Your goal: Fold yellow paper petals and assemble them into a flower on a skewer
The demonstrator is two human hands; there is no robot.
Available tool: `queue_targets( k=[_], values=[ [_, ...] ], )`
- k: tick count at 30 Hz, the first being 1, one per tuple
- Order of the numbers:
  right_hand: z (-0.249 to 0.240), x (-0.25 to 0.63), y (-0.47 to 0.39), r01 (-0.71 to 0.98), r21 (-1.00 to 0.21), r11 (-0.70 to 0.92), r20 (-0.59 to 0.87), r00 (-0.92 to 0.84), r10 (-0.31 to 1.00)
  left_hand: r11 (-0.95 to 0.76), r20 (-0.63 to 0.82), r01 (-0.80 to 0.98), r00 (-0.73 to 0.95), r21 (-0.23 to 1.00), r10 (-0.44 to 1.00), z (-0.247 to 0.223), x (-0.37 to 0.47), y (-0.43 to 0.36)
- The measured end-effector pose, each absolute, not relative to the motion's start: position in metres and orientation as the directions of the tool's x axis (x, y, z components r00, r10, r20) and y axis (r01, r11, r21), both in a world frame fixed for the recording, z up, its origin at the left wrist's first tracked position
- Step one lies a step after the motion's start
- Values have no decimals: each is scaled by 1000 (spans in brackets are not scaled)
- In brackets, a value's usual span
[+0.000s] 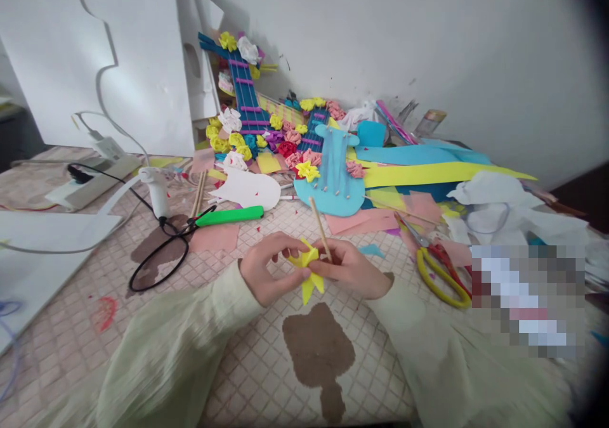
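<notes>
Between my two hands is a yellow paper flower (313,283) with pointed petals. My left hand (269,268) pinches its left side, thumb at the front. My right hand (354,266) has its fingertips on the flower's right side and also grips a thin wooden stick (318,222), which points up and slightly left. Part of the flower is hidden by the fingers. Beyond the hands lies a light blue paper guitar shape (333,181) with strings and a finished yellow flower (307,171) on its left.
Scissors with yellow and red handles (440,282) lie to the right. A white glue gun (156,193), its black cord (157,282) and a green-handled tool (228,216) are on the left. Paper flowers and paper strips (442,173) crowd the back. A white board (95,66) stands behind.
</notes>
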State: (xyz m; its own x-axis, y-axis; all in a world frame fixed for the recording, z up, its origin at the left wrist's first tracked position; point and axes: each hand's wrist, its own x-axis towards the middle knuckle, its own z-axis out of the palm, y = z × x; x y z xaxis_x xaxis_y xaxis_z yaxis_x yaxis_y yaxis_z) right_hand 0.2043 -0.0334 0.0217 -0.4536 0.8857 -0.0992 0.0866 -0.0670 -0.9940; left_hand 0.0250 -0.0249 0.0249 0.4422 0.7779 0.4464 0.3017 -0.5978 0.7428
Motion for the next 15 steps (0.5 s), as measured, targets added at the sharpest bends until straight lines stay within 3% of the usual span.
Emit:
queue_targets(
  k=[3,7,15],
  values=[
    [21,211,-34,54,-996,-65,-83,-471,878,-565,440,217,434,796,786,21,26,-26],
    [21,211,-37,7,-998,-55,-52,-468,882,-393,306,90,480,915,823,15,28,-27],
    [25,210,-45,22,-1000,-3,-8,-262,965,-534,363,231,516,813,776,15,30,-31]
  ],
)
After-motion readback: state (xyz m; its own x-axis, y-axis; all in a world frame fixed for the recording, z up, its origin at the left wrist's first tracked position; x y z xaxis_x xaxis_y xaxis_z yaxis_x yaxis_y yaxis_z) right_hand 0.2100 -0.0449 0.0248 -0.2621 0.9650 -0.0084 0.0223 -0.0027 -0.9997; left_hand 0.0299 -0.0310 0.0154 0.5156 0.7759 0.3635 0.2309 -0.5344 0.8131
